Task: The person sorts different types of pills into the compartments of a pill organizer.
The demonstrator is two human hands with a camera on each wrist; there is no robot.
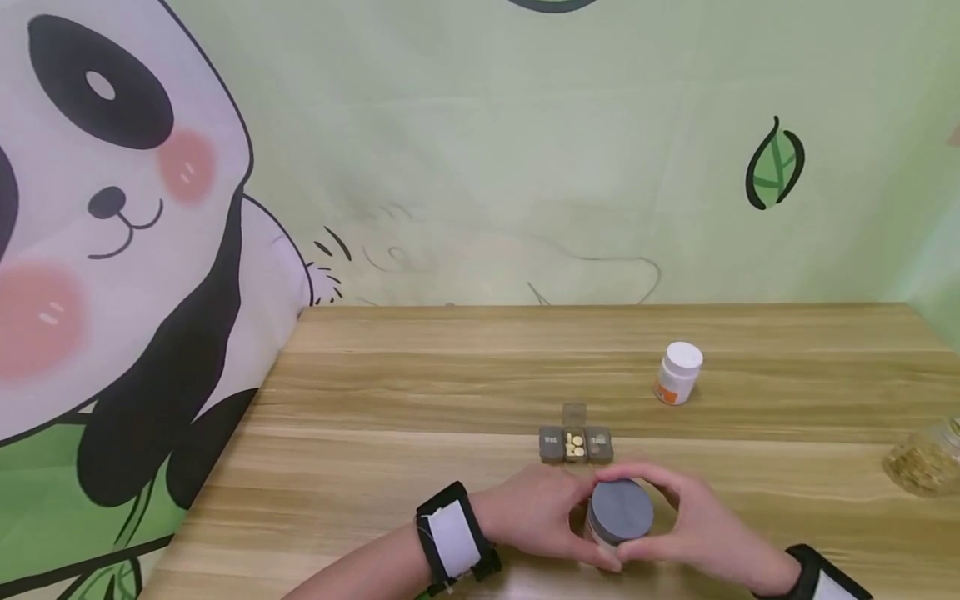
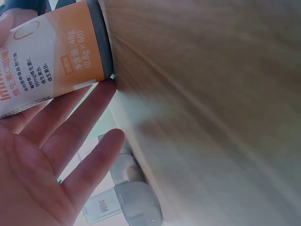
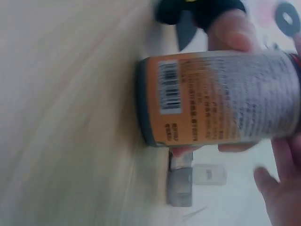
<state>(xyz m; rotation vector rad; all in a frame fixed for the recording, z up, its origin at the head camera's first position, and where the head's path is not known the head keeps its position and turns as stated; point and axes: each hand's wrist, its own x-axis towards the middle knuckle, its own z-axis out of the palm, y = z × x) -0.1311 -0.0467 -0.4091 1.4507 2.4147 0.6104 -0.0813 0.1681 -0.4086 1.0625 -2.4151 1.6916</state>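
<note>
Inspecting the bench remotely, I locate the grey-lidded bottle (image 1: 621, 510) low in the head view, between both hands. The left hand (image 1: 534, 510) grasps its side between thumb and fingers; the right hand (image 1: 693, 527) grasps it opposite, thumb and forefinger curved about the lid. Whether its base meets the wood I cannot confirm. The table (image 1: 420, 358) ends at the back against the printed backdrop (image 1: 480, 167); its left edge slants along the panda. I note wide room leftward and some between the right hand and the glass jar (image 1: 922, 460). Obstructing the far side closely: the pill box (image 1: 552, 446), middle lid raised, yellow tablets inside. Farther back stands the white bottle (image 1: 678, 375).
</note>
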